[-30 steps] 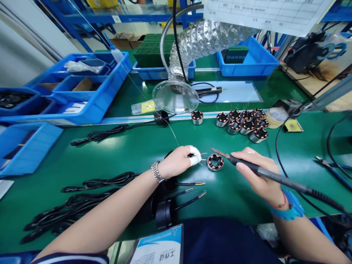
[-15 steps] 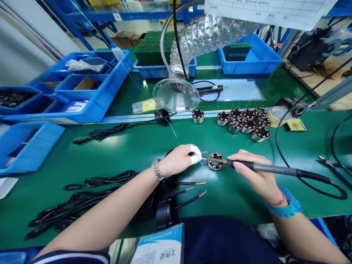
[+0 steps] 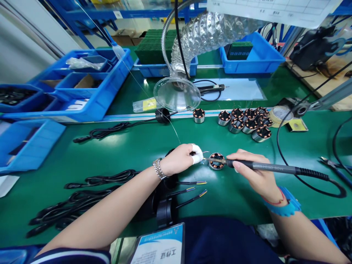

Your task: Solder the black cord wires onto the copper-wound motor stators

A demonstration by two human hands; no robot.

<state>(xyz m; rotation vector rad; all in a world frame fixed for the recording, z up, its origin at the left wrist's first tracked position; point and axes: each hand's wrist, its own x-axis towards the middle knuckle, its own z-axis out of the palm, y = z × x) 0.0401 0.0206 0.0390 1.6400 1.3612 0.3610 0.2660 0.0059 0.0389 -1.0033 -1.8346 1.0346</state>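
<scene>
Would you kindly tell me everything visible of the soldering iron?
The soldering iron has a dark handle with pale lettering, a ribbed black sleeve, a looping cable and a brownish, metal-looking shaft. The right hand's grip holds it tip-leftward, over the copper-wound ring. Its tip sits by the wire ends; contact with either is unclear.

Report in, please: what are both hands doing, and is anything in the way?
Left hand holding thin wires. Right hand gripping soldering iron, metal end over copper-wound ring, tip near wires. Nothing seen blocking it; other rings apart.
</scene>
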